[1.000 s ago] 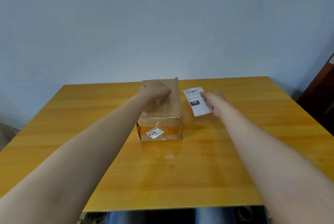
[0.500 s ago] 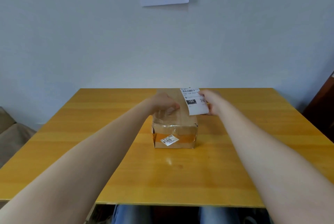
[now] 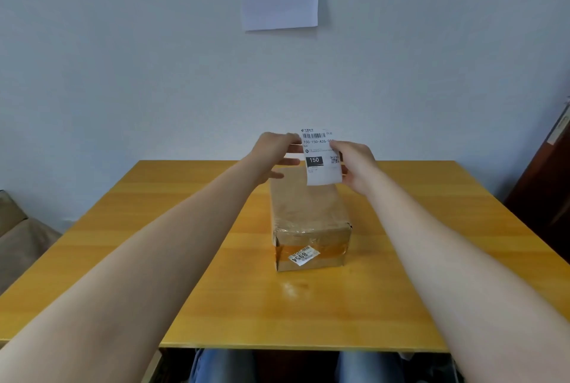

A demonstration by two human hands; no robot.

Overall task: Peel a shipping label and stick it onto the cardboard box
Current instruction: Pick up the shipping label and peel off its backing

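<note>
Label in hand — not yet applied.
Both hands, left point(image 3: 273, 152) and right point(image 3: 354, 165), pinch the white printed shipping label point(image 3: 320, 160) upright; the brown taped cardboard box point(image 3: 308, 213) sits just below them — peeling unconfirmed.

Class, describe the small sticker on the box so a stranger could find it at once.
Start at the yellow wooden table, then the brown cardboard box at its middle. On the box's near end, over orange tape, sits a crooked white sticker printed 8954, unlike the taller label held above.
</note>
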